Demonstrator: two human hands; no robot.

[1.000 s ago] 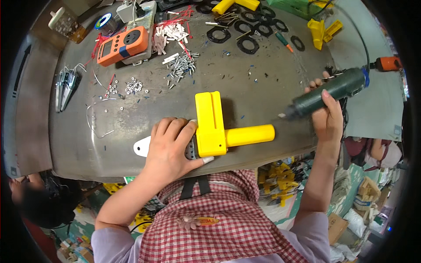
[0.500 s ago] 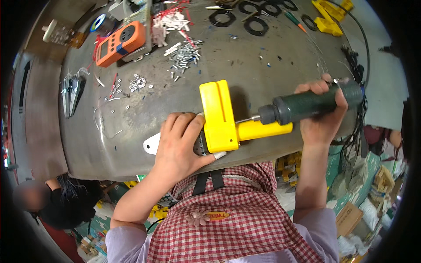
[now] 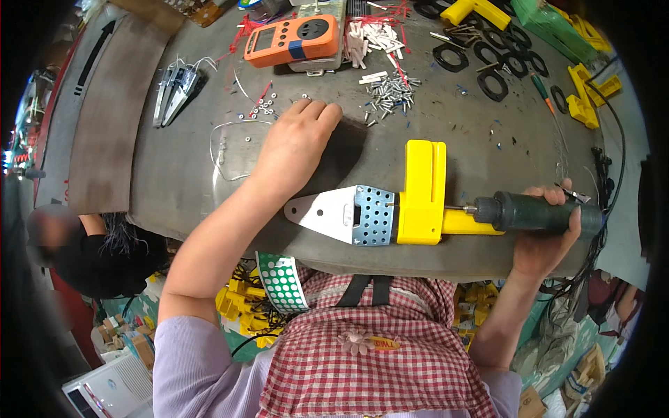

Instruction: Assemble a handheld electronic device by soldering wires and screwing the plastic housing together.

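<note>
Grey workbench (image 3: 174,174): right hand (image 3: 547,240) gripping one green driver (image 3: 536,214), left hand (image 3: 296,143) flat, empty.

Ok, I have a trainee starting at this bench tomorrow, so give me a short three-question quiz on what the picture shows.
1. True or false: the right hand grips the dark green power screwdriver.
2. The screwdriver's tip meets which thing? A) orange meter B) yellow plastic part C) black ring
3. What does the left hand rest on?

Key: 1 true. 2 B, the yellow plastic part, joined to a perforated metal plate. 3 The grey table, palm down, near loose screws, not on the part.
</note>
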